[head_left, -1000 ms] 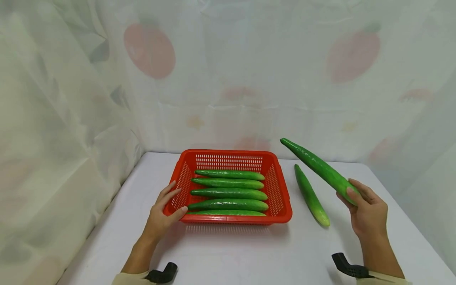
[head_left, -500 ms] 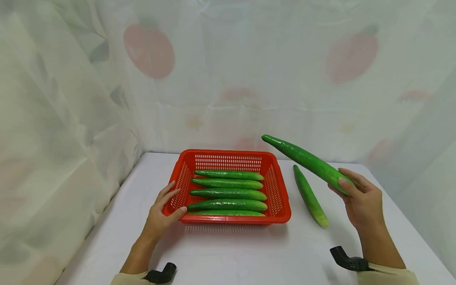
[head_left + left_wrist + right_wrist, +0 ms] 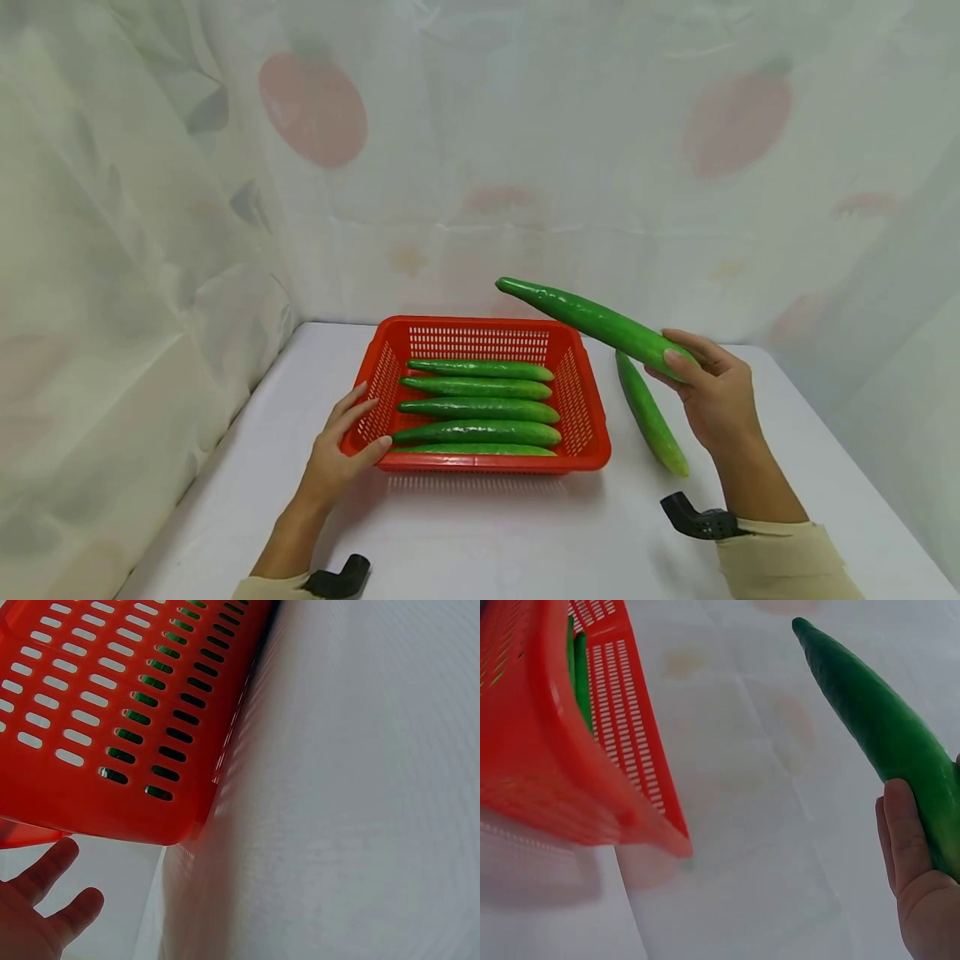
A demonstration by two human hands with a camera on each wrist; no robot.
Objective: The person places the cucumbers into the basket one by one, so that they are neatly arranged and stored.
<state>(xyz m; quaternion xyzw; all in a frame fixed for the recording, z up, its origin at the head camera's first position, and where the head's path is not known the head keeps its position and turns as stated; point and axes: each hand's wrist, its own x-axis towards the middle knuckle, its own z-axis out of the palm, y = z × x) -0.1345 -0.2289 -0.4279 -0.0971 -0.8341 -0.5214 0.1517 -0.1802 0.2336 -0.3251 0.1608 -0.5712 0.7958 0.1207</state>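
In the head view my right hand (image 3: 716,392) grips a long green cucumber (image 3: 592,321) by its paler end. Its dark, narrow tip points left, above the back right of a red plastic basket (image 3: 495,460). Thumb and fingers show around the cucumber in the right wrist view too. My left hand (image 3: 330,458) rests at the basket's near left corner, fingers spread and fairly straight along the rim. Inside the basket several cucumbers (image 3: 480,408) lie side by side, the nearest partly hidden by the front rim. Another cucumber (image 3: 651,417) lies on the table, its upper end behind the held one.
A white-covered table (image 3: 480,542) carries the basket. Pale curtain-like sheeting (image 3: 480,167) with faded fruit prints hangs behind, and more sheeting (image 3: 150,333) stands along the left. Black wrist mounts (image 3: 701,521) sit at both cuffs.
My right hand has carried the cucumber leftward and slightly up, so its tip now hangs over the basket's back edge. The left hand and the basket stay in place.
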